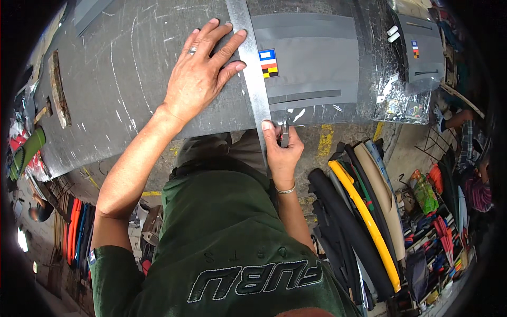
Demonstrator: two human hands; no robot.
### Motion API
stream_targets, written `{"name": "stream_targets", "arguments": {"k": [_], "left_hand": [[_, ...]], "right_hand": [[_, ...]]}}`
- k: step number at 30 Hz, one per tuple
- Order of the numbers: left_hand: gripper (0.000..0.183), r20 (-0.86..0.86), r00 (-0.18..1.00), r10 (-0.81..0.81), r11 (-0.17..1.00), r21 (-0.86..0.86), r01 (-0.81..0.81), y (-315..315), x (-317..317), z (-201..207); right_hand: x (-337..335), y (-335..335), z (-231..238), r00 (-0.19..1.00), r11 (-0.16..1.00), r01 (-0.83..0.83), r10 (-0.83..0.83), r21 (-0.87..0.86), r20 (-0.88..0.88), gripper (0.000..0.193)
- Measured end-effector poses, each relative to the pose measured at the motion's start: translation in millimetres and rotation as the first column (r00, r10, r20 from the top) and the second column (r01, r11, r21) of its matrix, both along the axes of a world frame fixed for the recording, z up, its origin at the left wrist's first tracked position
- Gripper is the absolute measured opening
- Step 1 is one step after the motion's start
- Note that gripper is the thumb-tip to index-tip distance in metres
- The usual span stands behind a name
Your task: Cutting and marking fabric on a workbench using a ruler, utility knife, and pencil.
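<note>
A long metal ruler [252, 74] lies across the dark grey worktable [132, 68], its near end past the table's edge. My left hand [195, 79] rests flat on the table, fingers stretched out, with some fingertips on the ruler's left edge. On the ruler's right is a grey fabric panel [317, 58] bearing a colourful flag patch [268, 63] and a dark strip near its lower edge. My right hand [283, 153] is at the table's near edge, closed around a cutter knife [285, 136] pointing away from me. Its thumb touches the ruler's near end.
Another grey panel [420, 47] with a similar patch lies at the far right, near two white chalk pieces [393, 34]. A wooden stick [59, 90] is on the table's left. Fabric rolls [364, 211] lean below right. Another person [467, 132] is at the right rim.
</note>
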State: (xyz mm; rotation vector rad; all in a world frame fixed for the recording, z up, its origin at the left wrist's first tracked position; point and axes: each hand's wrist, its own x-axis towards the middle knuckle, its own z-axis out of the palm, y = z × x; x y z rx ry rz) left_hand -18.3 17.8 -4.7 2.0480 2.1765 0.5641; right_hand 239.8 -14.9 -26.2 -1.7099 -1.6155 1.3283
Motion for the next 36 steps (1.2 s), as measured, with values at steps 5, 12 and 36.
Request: {"name": "stream_targets", "arguments": {"k": [5, 12, 36], "left_hand": [[0.058, 0.002, 1.0, -0.002, 1.0, 0.013, 0.002, 1, 0, -1], [0.058, 0.004, 1.0, -0.003, 1.0, 0.011, 0.003, 1, 0, 1], [0.053, -0.229, 0.973, -0.031, 0.98, -0.198, -0.015, 7, -11, 31]], "right_hand": [[-4, 2, 0, 1.0, 0.999, 0.027, -0.027, 0.025, -0.014, 0.039], [-2, 2, 5, 1.0, 1.0, 0.026, -0.026, -0.007, 0.004, 0.04], [-3, 16, -4, 0.999, 0.999, -0.011, 0.012, -0.042, 0.031, 0.037]]}}
